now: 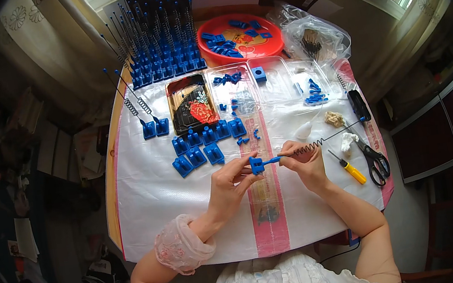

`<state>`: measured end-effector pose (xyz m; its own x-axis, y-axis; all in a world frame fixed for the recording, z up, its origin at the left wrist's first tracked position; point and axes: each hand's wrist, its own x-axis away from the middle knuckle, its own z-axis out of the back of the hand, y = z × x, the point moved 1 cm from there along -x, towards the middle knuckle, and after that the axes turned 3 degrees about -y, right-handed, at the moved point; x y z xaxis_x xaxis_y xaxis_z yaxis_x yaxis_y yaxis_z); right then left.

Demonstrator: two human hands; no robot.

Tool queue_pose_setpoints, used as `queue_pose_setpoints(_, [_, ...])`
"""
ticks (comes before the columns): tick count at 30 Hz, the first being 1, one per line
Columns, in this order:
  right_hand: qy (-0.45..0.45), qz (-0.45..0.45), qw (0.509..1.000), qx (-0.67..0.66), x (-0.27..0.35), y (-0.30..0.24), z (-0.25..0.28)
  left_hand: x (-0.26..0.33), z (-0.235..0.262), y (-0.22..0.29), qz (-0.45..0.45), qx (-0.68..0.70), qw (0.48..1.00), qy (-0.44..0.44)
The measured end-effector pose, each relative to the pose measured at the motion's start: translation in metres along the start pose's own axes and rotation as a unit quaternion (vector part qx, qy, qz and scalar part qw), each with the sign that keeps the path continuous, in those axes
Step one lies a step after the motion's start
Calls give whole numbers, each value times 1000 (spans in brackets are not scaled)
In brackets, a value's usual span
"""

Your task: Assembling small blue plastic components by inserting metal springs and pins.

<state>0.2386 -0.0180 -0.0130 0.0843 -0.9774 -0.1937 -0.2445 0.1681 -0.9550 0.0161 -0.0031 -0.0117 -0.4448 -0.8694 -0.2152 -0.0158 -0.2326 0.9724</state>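
Over the front middle of the table, my left hand (228, 188) pinches a small blue plastic base (256, 165) between thumb and fingers. A thin blue stem (271, 161) joins the base and points right. My right hand (309, 170) is closed around the stem's far end, where a black coil spring (312, 146) begins. The spring's straight wire runs up and right toward a black object (357, 106). What the right fingertips cover is hidden. Several blue bases (196, 156) stand grouped left of my hands, beside small loose blue parts (243, 140).
Rows of blue bases with springs (167, 63) fill the back left; two more (149, 130) stand nearer. Behind are a red basin (274, 45), a black tray (174, 114), clear trays (281, 80) and a plastic bag (331, 27). Rightward lie a yellow-handled screwdriver (353, 172) and scissors (378, 166).
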Motion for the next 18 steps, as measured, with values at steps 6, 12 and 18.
queue_pose_setpoints(6, [3, 2, 1000, 3, 1, 0, 0, 1, -1, -4, 23, 41, 999, -2])
queue_pose_setpoints(12, [10, -10, 1000, 7, 1, -3, -3, 2, -1, -10, 56, 87, 995, -8])
queue_pose_setpoints(18, [6, -13, 1000, 12, 0, -5, -3, 2, -1, -11, 79, 102, 992, -14])
